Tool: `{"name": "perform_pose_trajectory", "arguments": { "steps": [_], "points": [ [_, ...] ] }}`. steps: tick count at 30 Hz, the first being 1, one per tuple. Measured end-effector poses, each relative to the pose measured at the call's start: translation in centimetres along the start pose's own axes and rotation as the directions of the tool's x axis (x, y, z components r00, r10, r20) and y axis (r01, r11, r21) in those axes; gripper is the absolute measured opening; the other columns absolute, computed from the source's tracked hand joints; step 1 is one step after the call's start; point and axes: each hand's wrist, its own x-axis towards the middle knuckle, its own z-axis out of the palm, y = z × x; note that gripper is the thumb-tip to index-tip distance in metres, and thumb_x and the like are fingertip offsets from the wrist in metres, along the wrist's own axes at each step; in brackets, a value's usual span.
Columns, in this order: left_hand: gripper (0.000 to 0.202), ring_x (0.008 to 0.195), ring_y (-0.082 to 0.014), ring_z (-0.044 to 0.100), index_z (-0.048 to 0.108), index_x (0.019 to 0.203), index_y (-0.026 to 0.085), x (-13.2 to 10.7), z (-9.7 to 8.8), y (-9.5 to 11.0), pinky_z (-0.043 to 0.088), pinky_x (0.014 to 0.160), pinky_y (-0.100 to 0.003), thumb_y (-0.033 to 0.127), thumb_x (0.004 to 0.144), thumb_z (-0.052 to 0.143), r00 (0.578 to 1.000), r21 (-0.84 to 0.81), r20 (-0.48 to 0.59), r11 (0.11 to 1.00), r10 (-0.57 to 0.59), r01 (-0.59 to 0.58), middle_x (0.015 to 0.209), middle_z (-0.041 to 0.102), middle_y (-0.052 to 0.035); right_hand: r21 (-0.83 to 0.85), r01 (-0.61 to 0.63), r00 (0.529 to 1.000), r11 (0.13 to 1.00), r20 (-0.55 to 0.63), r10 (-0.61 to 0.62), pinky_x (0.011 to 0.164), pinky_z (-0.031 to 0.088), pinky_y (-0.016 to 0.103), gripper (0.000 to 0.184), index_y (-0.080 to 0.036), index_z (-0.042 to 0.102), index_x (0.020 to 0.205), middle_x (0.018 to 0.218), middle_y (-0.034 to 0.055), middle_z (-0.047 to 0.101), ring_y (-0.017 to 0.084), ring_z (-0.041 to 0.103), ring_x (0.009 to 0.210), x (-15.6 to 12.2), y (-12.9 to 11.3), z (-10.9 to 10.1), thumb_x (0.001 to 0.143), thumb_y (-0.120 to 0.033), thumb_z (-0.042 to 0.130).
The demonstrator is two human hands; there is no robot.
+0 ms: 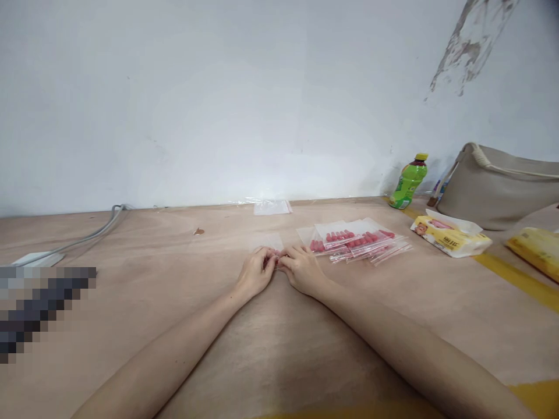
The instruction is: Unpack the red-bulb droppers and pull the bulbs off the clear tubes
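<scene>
My left hand (257,270) and my right hand (301,269) meet at the middle of the wooden table, fingers closed on a small clear zip bag (267,240). Its pale, see-through part lies flat beyond my fingertips. Something pink or red shows inside it between the fingers, mostly hidden. Just right of my right hand is an overlapping pile of clear zip bags (353,241) with several small red pieces in them. Farther back, near the wall, lies a flat stack of clear bags (272,207) with no red pieces visible in it.
At the back right stand a green bottle (409,181) with a yellow cap and a beige bag (502,186). A tissue pack (451,235) and a yellow packet (535,250) lie in front. A grey cable (94,233) runs along the left; a brown scrap (199,231) lies mid-left.
</scene>
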Motion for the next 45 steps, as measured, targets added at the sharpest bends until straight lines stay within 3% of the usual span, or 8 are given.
{"name": "perform_pose_trajectory", "arguments": {
  "steps": [6, 10, 17, 21, 26, 34, 38, 45],
  "points": [
    [0.015, 0.093, -0.0182, 0.055, 0.054, 0.075, 0.018, -0.1, -0.5, 0.2, 0.043, 0.083, -0.033, 0.024, 0.083, 0.044, 0.985, 0.011, -0.17, 0.999, -0.032, 0.034, 0.087, 0.059, -0.0059, 0.325, 0.016, 1.0, 0.946, 0.018, -0.023, 0.078, 0.04, 0.029, 0.012, -0.018, 0.056, 0.08, 0.108, 0.0072, 0.053, 0.016, 0.051, 0.092, -0.4, 0.1, -0.5, 0.076, -0.009, 0.048],
    [0.016, 0.111, -0.0184, 0.048, 0.057, 0.09, 0.017, -0.4, -1.7, 0.0, 0.037, 0.096, -0.034, 0.028, 0.083, 0.047, 0.997, -0.067, -0.072, 0.997, 0.041, -0.046, 0.104, 0.059, -0.0074, 0.51, -0.062, 0.998, 0.858, 0.046, 0.044, 0.074, 0.043, 0.026, 0.01, -0.017, 0.054, 0.066, 0.096, 0.0048, 0.058, 0.014, 0.056, 0.084, -0.7, 0.1, -1.7, 0.071, -0.009, 0.05],
    [0.045, 0.123, -0.0239, 0.037, 0.045, 0.124, 0.019, -0.9, -4.0, -1.7, 0.029, 0.103, -0.041, 0.041, 0.084, 0.043, 0.962, 0.178, 0.275, 0.983, -0.007, -0.044, 0.13, 0.046, -0.0082, 0.439, -0.201, 0.966, 0.876, -0.062, 0.252, 0.066, 0.043, 0.024, 0.01, -0.016, 0.062, 0.074, 0.081, 0.0037, 0.058, 0.012, 0.054, 0.07, -0.9, 0.4, -1.0, 0.073, -0.013, 0.053],
    [0.045, 0.113, -0.0245, 0.045, 0.048, 0.122, 0.02, -1.5, -4.3, -1.6, 0.034, 0.097, -0.04, 0.043, 0.083, 0.044, 0.973, 0.248, 0.228, 0.964, 0.039, -0.097, 0.122, 0.05, -0.0092, 0.232, -0.243, 0.963, 0.942, -0.062, 0.264, 0.068, 0.042, 0.026, 0.016, -0.017, 0.065, 0.085, 0.083, 0.0062, 0.052, 0.015, 0.051, 0.075, -0.9, 0.5, -0.2, 0.076, -0.015, 0.052],
    [0.047, 0.096, -0.0231, 0.049, 0.052, 0.118, 0.019, -2.5, -5.0, -1.3, 0.04, 0.087, -0.038, 0.045, 0.079, 0.05, 0.981, 0.298, 0.174, 0.946, 0.08, -0.13, 0.098, 0.054, -0.0086, 0.015, -0.192, 0.962, 0.981, 0.198, 0.185, 0.073, 0.037, 0.031, 0.015, -0.018, 0.065, 0.084, 0.08, 0.0081, 0.056, 0.02, 0.051, 0.083, 0.3, 0.5, -1.2, 0.078, -0.023, 0.052],
    [0.045, 0.086, -0.0212, 0.049, 0.059, 0.107, 0.02, -2.9, -5.3, -1.1, 0.043, 0.078, -0.035, 0.05, 0.075, 0.054, 0.989, 0.322, 0.143, 0.944, 0.023, -0.069, 0.087, 0.052, -0.0064, 0.173, -0.167, 0.907, 0.971, 0.412, 0.082, 0.061, 0.035, 0.026, 0.037, -0.021, 0.067, 0.081, 0.073, 0.0021, 0.061, 0.018, 0.054, 0.071, 2.5, 1.6, -2.2, 0.055, -0.047, 0.072],
    [0.043, 0.096, -0.0231, 0.048, 0.058, 0.103, 0.019, -2.8, -5.2, -1.1, 0.041, 0.084, -0.037, 0.05, 0.074, 0.055, 0.994, 0.312, 0.109, 0.949, 0.01, -0.044, 0.1, 0.051, -0.0081, 0.425, -0.331, 0.894, 0.843, 0.427, 0.135, 0.058, 0.035, 0.023, 0.031, -0.017, 0.066, 0.082, 0.073, -0.0002, 0.059, 0.013, 0.051, 0.065, 2.4, 1.4, -1.5, 0.057, -0.034, 0.072],
    [0.041, 0.093, -0.0221, 0.054, 0.05, 0.106, 0.018, -2.6, -5.4, -1.0, 0.044, 0.081, -0.036, 0.047, 0.077, 0.052, 0.979, 0.203, 0.194, 0.979, -0.061, 0.02, 0.102, 0.057, -0.0078, 0.523, -0.4, 0.896, 0.753, 0.397, 0.2, 0.061, 0.038, 0.024, 0.016, -0.015, 0.062, 0.088, 0.076, 0.0015, 0.06, 0.012, 0.05, 0.064, 2.7, 0.7, 0.0, 0.076, -0.016, 0.051]
  ]
}}
